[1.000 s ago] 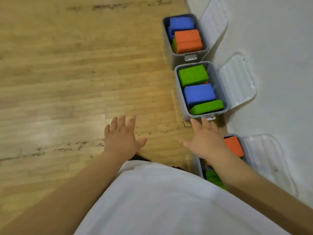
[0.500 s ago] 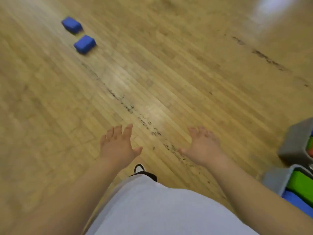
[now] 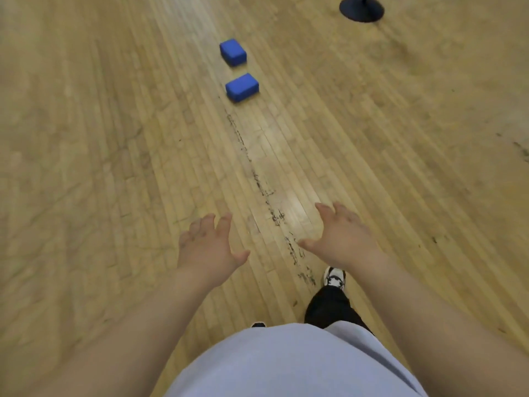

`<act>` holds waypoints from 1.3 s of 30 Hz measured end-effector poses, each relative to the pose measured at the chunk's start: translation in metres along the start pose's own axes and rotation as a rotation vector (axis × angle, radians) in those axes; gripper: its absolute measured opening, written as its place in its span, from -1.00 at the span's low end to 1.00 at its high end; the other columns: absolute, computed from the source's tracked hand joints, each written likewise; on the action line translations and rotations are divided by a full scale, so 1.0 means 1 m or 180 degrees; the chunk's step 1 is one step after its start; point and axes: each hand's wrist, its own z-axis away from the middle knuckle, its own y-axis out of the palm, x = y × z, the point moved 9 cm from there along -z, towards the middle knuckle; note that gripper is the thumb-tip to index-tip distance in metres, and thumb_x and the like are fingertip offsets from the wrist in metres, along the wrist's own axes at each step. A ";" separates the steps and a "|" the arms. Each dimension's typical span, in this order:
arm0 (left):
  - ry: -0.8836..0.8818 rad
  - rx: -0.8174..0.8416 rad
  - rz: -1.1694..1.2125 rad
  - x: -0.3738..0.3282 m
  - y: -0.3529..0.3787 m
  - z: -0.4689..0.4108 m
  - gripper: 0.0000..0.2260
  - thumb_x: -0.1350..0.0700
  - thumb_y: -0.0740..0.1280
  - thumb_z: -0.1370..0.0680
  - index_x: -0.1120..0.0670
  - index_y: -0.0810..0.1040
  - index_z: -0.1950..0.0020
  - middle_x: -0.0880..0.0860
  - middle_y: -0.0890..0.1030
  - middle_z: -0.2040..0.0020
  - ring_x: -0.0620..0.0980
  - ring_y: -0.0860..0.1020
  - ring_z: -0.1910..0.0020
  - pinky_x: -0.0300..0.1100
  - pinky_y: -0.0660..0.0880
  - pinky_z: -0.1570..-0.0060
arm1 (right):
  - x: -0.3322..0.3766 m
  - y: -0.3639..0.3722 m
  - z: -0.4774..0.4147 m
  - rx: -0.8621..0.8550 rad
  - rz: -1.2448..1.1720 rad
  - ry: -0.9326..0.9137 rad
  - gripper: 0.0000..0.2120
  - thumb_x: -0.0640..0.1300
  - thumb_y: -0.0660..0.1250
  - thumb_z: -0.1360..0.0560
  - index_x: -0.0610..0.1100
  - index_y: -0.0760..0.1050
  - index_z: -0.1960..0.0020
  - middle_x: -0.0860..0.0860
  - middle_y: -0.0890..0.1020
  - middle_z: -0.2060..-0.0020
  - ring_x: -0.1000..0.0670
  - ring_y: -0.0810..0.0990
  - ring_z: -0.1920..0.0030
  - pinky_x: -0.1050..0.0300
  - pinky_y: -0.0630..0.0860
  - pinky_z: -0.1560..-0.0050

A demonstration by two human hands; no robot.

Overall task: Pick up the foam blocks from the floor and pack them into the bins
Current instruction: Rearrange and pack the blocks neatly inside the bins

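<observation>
The fingers (image 3: 223, 223) of your left hand (image 3: 204, 247) are spread wide and only lightly bent, with the thumb pointing inward, and they hold nothing. The fingers (image 3: 326, 209) of your right hand (image 3: 340, 239) are also apart and loosely curved, thumb turned inward, and equally empty. Both hands hang palm down above the pale wooden strip floor (image 3: 114, 144), near each other but not touching. A dark scuff line (image 3: 259, 181) on the boards runs between them.

Follow that line away from you and you reach the two things to collect. The nearer blue foam block (image 3: 242, 86) is a small rectangular brick with rounded edges. It lies flat on the floor, turned at a slant. The farther blue foam block (image 3: 232, 52), of the same colour and shape, sits just beyond it. The two are close but apart, and both are well away from your hands.

Your pale grey shirt (image 3: 286, 362) fills the bottom of the view and covers most of your legs. Only a black trouser leg (image 3: 329, 308) and a white and black shoe (image 3: 334, 277) show below your right wrist, and a sliver of the other shoe peeks out at the shirt's hem. A black round base (image 3: 361, 8) stands on the floor at the top of the view. Its upper part is cut off, so you cannot tell what it carries. The floor towards the sides of the view is blurred.
</observation>
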 end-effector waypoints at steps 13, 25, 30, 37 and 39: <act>-0.0824 -0.0106 0.0484 -0.070 -0.106 -0.211 -0.17 -0.42 0.22 -0.52 -0.11 -0.03 -0.65 0.09 0.11 -0.64 0.16 0.07 -0.60 0.18 0.16 -0.50 | -0.004 -0.182 -0.268 0.0155 0.0544 -0.0710 -0.05 0.42 0.31 -0.45 0.09 -0.04 -0.65 -0.08 0.00 -0.65 -0.21 0.04 -0.62 -0.26 0.18 -0.54; -0.1087 -0.0242 0.0677 -0.014 -0.212 -0.448 -0.19 -0.41 0.20 -0.54 -0.12 -0.04 -0.65 0.09 0.10 -0.64 0.16 0.06 -0.61 0.18 0.16 -0.52 | 0.123 -0.297 -0.506 0.0124 0.0620 -0.1081 -0.06 0.39 0.34 -0.45 0.09 -0.02 -0.64 -0.08 0.04 -0.64 -0.20 0.09 -0.61 -0.24 0.21 -0.54; -0.0999 -0.0039 0.0643 0.053 -0.266 -0.581 -0.17 -0.41 0.22 -0.53 -0.11 -0.04 -0.66 0.10 0.09 -0.65 0.17 0.06 -0.61 0.17 0.17 -0.52 | 0.195 -0.333 -0.618 0.0237 0.0530 -0.0880 -0.07 0.37 0.34 -0.45 0.09 -0.02 -0.64 -0.08 0.05 -0.64 -0.19 0.08 -0.61 -0.23 0.21 -0.53; -0.0751 -0.0008 0.0252 0.122 -0.391 -0.745 -0.19 -0.40 0.21 -0.55 -0.10 -0.05 -0.66 0.11 0.08 -0.65 0.16 0.07 -0.61 0.17 0.17 -0.52 | 0.285 -0.425 -0.748 0.0122 0.0249 -0.0708 -0.07 0.39 0.34 -0.44 0.09 0.00 -0.64 -0.09 0.06 -0.63 -0.19 0.10 -0.60 -0.22 0.26 -0.51; -0.0724 -0.0016 0.0288 0.128 -0.413 -0.794 -0.19 -0.39 0.22 -0.55 -0.10 -0.04 -0.66 0.12 0.08 -0.65 0.16 0.07 -0.61 0.18 0.19 -0.50 | 0.299 -0.443 -0.788 0.0149 0.0254 -0.0683 -0.07 0.38 0.34 -0.45 0.09 -0.01 -0.64 -0.09 0.06 -0.63 -0.19 0.10 -0.60 -0.21 0.26 -0.51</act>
